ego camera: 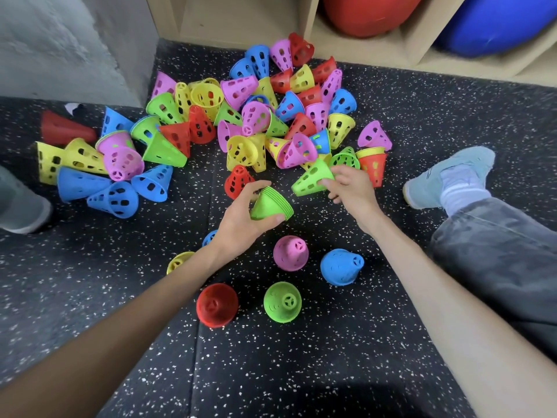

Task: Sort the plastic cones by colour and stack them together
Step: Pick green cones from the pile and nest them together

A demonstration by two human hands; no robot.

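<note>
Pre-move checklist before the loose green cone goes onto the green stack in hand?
1. Left hand grips the green stack: ok.
2. Right hand has the loose green cone: ok, fingers touch it; a firm grip cannot be told.
3. Colours match, green on green: ok.
4. Cone free of the pile: cannot tell; it lies at the pile's edge.
5. Cone turned to nest on the stack: cannot tell.
6. Sorted stacks on the floor, the pink stack and blue stack, out of the path: ok.

Bright even light — sharp, wide-angle edge distortion
</note>
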